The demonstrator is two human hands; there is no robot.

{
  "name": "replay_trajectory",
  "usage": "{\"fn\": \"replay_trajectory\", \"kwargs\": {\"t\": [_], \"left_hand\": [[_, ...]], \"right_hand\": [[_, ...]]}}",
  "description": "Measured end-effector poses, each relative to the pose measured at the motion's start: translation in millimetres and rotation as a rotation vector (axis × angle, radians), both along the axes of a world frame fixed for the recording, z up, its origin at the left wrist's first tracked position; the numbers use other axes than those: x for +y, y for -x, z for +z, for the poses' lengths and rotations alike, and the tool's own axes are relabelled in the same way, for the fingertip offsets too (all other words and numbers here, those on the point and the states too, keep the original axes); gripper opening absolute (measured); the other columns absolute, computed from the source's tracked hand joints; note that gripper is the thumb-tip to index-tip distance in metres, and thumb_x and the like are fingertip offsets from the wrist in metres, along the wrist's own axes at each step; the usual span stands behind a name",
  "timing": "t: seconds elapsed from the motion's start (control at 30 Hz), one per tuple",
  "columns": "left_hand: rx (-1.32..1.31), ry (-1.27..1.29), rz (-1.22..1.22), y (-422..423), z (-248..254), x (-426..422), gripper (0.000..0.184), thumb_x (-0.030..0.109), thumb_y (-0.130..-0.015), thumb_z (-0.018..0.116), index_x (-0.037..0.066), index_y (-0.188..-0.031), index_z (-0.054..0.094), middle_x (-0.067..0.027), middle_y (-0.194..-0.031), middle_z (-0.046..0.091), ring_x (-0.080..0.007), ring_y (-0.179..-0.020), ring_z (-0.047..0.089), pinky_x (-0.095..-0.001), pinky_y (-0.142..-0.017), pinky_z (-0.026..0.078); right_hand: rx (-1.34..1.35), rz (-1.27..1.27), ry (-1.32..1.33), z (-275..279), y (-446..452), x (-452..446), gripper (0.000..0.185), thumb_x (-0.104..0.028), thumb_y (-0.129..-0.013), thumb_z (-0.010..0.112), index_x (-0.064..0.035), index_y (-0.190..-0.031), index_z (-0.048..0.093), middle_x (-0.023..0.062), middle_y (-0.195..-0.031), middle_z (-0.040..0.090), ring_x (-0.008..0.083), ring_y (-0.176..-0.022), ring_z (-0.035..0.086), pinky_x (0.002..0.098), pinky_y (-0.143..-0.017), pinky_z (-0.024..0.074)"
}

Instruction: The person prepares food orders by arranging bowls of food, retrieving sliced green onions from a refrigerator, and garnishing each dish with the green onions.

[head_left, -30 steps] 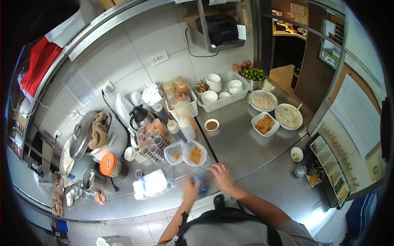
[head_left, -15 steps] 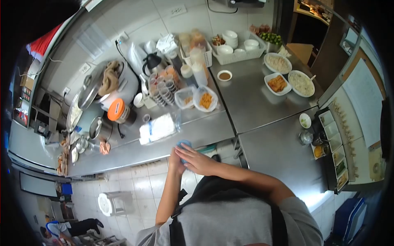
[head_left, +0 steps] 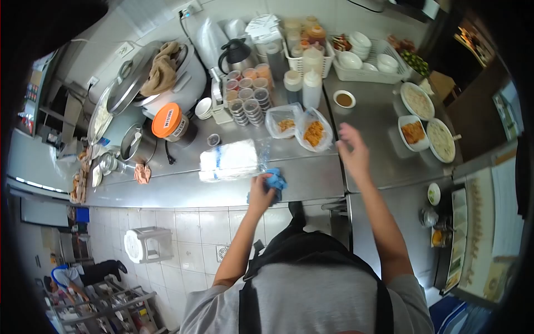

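Observation:
At the front edge of the steel counter (head_left: 311, 186), my left hand (head_left: 260, 196) is closed on a crumpled blue cloth (head_left: 275, 179). Just beyond it lies a plastic-wrapped white pack (head_left: 229, 161). My right hand (head_left: 354, 155) is raised over the counter seam, fingers apart and holding nothing. Closest to that hand are a bag-lined tub of orange shredded food (head_left: 314, 133) and a small white bowl of brown sauce (head_left: 345, 99). A second bag-lined tub (head_left: 285, 121) with a little orange food stands to the left.
Stacked lidded cups (head_left: 247, 100), squeeze bottles (head_left: 312, 89) and a black-topped jug (head_left: 237, 55) stand at the back. An orange-lidded tub (head_left: 169, 121) is to the left. Three food dishes, including an orange one (head_left: 412, 133), sit right. A white stool (head_left: 146, 245) is on the floor.
My hands were together on the blue cloth and have parted. The left has brought the cloth onto the counter edge; the right has let go and moved forward and right. The view has shifted.

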State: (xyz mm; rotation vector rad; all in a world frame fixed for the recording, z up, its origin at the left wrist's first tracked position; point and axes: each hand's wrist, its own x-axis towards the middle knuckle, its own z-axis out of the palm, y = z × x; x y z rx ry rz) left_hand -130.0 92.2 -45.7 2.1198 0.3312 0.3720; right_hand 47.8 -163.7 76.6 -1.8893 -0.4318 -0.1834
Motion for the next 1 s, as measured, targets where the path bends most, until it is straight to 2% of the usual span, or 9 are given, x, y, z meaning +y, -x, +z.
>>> {"fn": "replay_trajectory", "kwargs": {"t": [0.07,0.17,0.3,0.33,0.37,0.53,0.67,0.77,1.0], "left_hand": [[0.04,-0.057,0.037,-7.0,60.6,-9.5,0.037,0.008,-0.074,0.065,0.007,-0.11,0.056,-0.015,-0.099,0.056,-0.0286,-0.089,0.056,-0.0349,-0.077,0.046],[0.012,-0.07,0.063,-28.4,104.9,14.6,0.035,0.007,-0.074,0.065,0.008,-0.108,0.058,-0.0118,-0.096,0.058,-0.0264,-0.086,0.057,-0.0343,-0.075,0.047],[-0.126,-0.236,0.301,-82.4,117.9,137.6,0.044,-0.004,-0.068,0.065,0.006,-0.11,0.056,-0.0131,-0.096,0.058,-0.0299,-0.088,0.057,-0.0378,-0.077,0.047],[-0.158,-0.426,0.324,-98.7,114.6,174.4,0.049,-0.003,-0.066,0.066,0.007,-0.113,0.054,-0.0149,-0.1,0.056,-0.0322,-0.09,0.056,-0.0402,-0.078,0.047],[-0.2,-0.613,0.331,-118.3,113.9,205.2,0.054,-0.003,-0.065,0.067,0.007,-0.116,0.052,-0.0167,-0.104,0.054,-0.0345,-0.092,0.055,-0.0426,-0.079,0.046],[0.33,-0.749,0.179,-196.2,105.3,296.2,0.095,0.002,-0.051,0.079,0.013,-0.135,0.036,-0.0231,-0.122,0.046,-0.0407,-0.111,0.05,-0.0452,-0.088,0.048],[0.574,-0.732,0.015,-231.7,70.3,349.0,0.125,0.011,-0.034,0.09,0.021,-0.142,0.027,-0.024,-0.132,0.039,-0.0421,-0.12,0.046,-0.0434,-0.1,0.043],[0.746,-0.721,-0.043,-245.2,76.4,347.5,0.126,0.013,-0.034,0.09,0.024,-0.142,0.027,-0.0253,-0.133,0.038,-0.0419,-0.119,0.047,-0.0436,-0.1,0.043],[0.712,-0.632,0.118,-252.1,69.8,347.5,0.104,0.015,-0.037,0.089,0.023,-0.126,0.037,-0.0205,-0.121,0.043,-0.0443,-0.111,0.05,-0.0456,-0.096,0.046]], "right_hand": [[0.097,-0.108,0.16,-13.0,-52.9,-9.8,0.07,-0.012,-0.073,0.073,-0.0078,-0.135,0.039,0.0178,-0.127,0.05,0.0295,-0.112,0.054,0.0378,-0.094,0.0446],[0.069,-0.202,0.402,-61.2,-118.7,-19.0,0.097,-0.021,-0.066,0.08,-0.0094,-0.144,0.023,0.022,-0.138,0.036,0.0352,-0.124,0.041,0.0416,-0.101,0.0379],[0.019,-0.27,0.519,-83.9,-179.4,-6.5,0.115,-0.027,-0.058,0.085,-0.0096,-0.146,0.013,0.0222,-0.14,0.033,0.0387,-0.13,0.031,0.0455,-0.107,0.0297],[-0.007,-0.25,0.497,-82.7,-189.3,-4.3,0.119,-0.028,-0.055,0.087,-0.0105,-0.146,0.013,0.0227,-0.14,0.033,0.0385,-0.129,0.033,0.0461,-0.107,0.0308],[0.015,-0.233,0.53,-80.5,-199.1,-3.6,0.12,-0.029,-0.054,0.087,-0.0107,-0.147,0.012,0.0226,-0.14,0.033,0.0384,-0.129,0.033,0.0458,-0.106,0.0311],[0.177,-0.213,0.613,-59.3,-219.2,14.3,0.123,-0.031,-0.05,0.089,-0.0119,-0.147,0.015,0.0214,-0.137,0.039,0.0384,-0.126,0.038,0.0449,-0.104,0.035],[0.18,-0.198,0.611,-62.2,-231.1,14.7,0.121,-0.031,-0.051,0.088,-0.0124,-0.147,0.016,0.0217,-0.129,0.048,0.0393,-0.118,0.046,0.044,-0.101,0.0388],[0.183,-0.218,0.632,-68.1,-244.3,8.5,0.119,-0.031,-0.051,0.087,-0.0124,-0.146,0.018,0.0216,-0.127,0.05,0.0395,-0.116,0.048,0.0431,-0.1,0.0394],[0.202,-0.258,0.548,-81.2,-285.2,-27.7,0.117,-0.035,-0.052,0.087,-0.0123,-0.146,0.02,0.0225,-0.126,0.05,0.0383,-0.118,0.047,0.0418,-0.1,0.0393]]}}
